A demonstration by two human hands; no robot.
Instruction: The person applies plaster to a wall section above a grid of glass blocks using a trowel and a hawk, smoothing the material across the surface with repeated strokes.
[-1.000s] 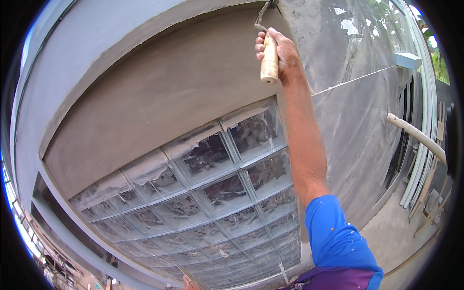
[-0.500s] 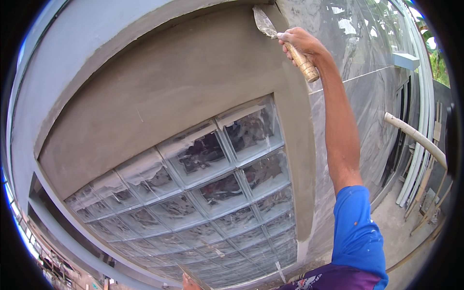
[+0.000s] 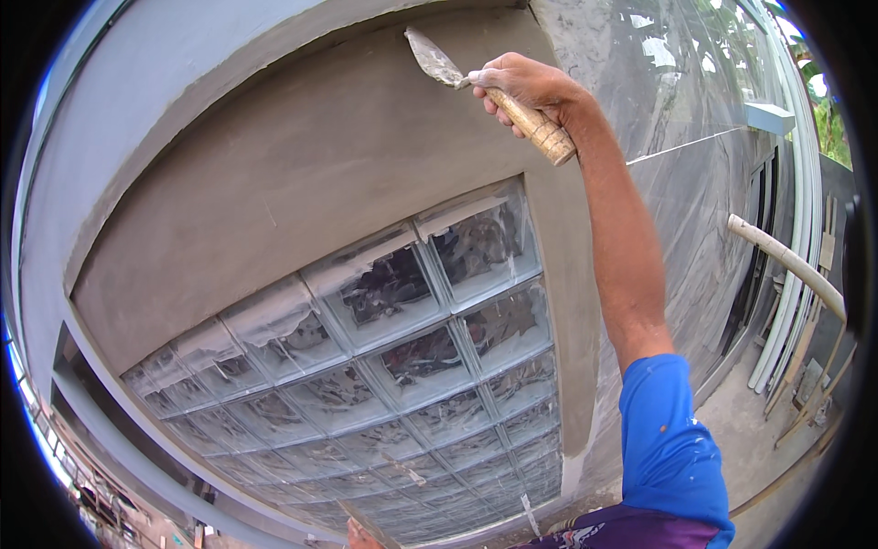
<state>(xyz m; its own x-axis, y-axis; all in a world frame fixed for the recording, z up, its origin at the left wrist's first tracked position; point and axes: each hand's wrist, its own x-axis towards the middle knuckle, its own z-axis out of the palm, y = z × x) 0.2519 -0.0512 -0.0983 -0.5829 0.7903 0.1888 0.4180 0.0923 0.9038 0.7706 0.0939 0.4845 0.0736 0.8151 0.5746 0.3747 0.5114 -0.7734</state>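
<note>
My right hand [image 3: 530, 87] is closed round the wooden handle of a pointed trowel [image 3: 434, 59]. Its mortar-smeared blade points up and left, close to the smooth grey-brown plaster [image 3: 265, 156] near the top of the wall. Only a small part of my left hand [image 3: 363, 536] shows at the bottom edge, against a thin, flat brownish piece [image 3: 368, 523] seen nearly edge-on; I cannot make out its kind. Beneath the plaster is a panel of glass blocks [image 3: 402, 352], the upper row streaked with pale mortar.
A curved pale grey surround [image 3: 137, 137] borders the plaster on the left. To the right stands a grey marbled wall [image 3: 681, 229] under clear sheeting. A pale pipe [image 3: 786, 252] juts in at far right, near long white pipes [image 3: 786, 343] and wood strips.
My right hand has moved left and slightly down with the trowel, so the blade has shifted from the plaster's top right corner toward its middle. My left hand has barely moved.
</note>
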